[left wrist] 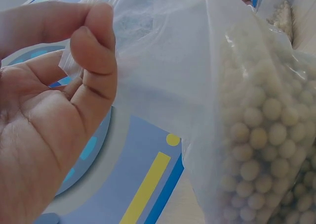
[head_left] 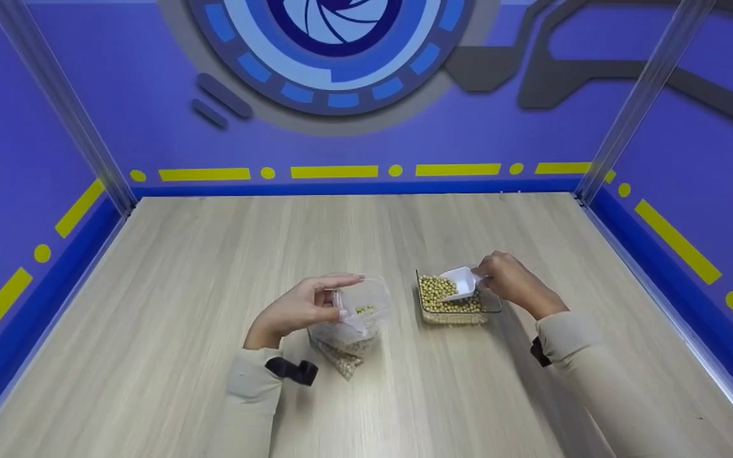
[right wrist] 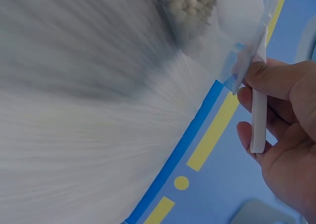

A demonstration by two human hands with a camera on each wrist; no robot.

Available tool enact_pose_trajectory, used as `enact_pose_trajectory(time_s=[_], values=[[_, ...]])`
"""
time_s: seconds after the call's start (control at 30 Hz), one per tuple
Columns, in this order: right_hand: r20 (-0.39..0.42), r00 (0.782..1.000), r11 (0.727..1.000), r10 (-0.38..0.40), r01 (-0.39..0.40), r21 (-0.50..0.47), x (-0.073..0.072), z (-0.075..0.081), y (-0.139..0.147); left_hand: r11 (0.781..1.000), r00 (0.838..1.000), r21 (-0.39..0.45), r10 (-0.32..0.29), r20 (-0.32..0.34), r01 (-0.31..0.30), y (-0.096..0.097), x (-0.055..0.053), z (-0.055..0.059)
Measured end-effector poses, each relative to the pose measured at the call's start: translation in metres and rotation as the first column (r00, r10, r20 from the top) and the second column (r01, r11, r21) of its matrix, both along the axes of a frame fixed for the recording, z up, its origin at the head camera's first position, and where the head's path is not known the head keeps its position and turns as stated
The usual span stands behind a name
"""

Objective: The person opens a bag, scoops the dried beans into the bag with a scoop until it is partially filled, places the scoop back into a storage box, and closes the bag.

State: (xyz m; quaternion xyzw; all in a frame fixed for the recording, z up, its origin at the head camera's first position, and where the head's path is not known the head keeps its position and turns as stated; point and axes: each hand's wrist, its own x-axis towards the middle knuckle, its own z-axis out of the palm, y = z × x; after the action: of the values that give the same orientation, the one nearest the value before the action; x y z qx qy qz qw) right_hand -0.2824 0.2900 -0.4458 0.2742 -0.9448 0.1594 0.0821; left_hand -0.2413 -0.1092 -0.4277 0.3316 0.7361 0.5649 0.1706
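Note:
My left hand (head_left: 300, 310) grips the mouth of a clear plastic bag (left wrist: 163, 85), fingers and thumb at its upper edge. Round, pale yellow soybeans (left wrist: 261, 135) fill the lower part of the bag, which sags toward the table. To the right stands a rectangular glass container (head_left: 494, 310) holding more soybeans (head_left: 436, 291). By its handle, my right hand (head_left: 511, 280) holds a white scoop (head_left: 463, 280), tilted with its bowl in the container among the beans. In the right wrist view the thumb and fingers pinch the flat scoop handle (right wrist: 258, 117).
Both things are on a light wood-grain table (head_left: 226, 254). A blue printed wall (head_left: 341, 146) closes off the back, and side walls (head_left: 710, 191) rise at left and right. Black wrist straps (head_left: 293, 370) sit on both sleeves.

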Motion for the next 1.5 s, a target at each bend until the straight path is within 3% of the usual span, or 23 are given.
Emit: enact_pose_trajectory(time_s=[0.2,0.47,0.6,0.77,0.97,1.17,1.3,1.5], values=[[-0.007,1.0,0.999,0.008,-0.008,-0.05,-0.001,-0.008,-0.003,1.0,1.0,0.006,-0.001,0.007,0.001,0.0,0.0,-0.001],[0.075,0.997,0.996,-0.031,0.037,-0.083,-0.003,-0.011,-0.011,0.999,0.996,0.045,-0.025,0.083,0.022,0.0,-0.001,-0.002],[0.12,0.992,0.994,-0.045,0.057,-0.095,-0.004,-0.011,-0.012,0.998,0.996,0.052,-0.03,0.078,0.026,0.0,-0.001,-0.002],[0.223,0.971,0.991,-0.085,0.106,-0.083,-0.005,-0.009,-0.014,0.999,0.999,0.04,-0.02,0.046,0.018,0.0,-0.001,-0.002],[0.329,0.935,0.988,-0.129,0.15,-0.038,-0.006,-0.006,-0.015,0.998,0.997,0.05,-0.028,0.068,0.025,0.0,-0.001,-0.002],[0.375,0.922,0.992,-0.099,0.123,-0.039,-0.008,-0.003,-0.014,0.999,0.998,0.048,-0.026,0.061,0.023,0.0,-0.001,-0.002],[0.378,0.923,0.993,-0.077,0.104,-0.052,-0.009,-0.004,-0.013,0.999,0.997,0.046,-0.024,0.068,0.021,0.0,-0.001,-0.003],[0.297,0.949,0.988,-0.1,0.129,-0.08,-0.008,-0.01,-0.013,0.999,0.997,0.038,-0.023,0.08,0.02,0.001,-0.001,-0.001]])
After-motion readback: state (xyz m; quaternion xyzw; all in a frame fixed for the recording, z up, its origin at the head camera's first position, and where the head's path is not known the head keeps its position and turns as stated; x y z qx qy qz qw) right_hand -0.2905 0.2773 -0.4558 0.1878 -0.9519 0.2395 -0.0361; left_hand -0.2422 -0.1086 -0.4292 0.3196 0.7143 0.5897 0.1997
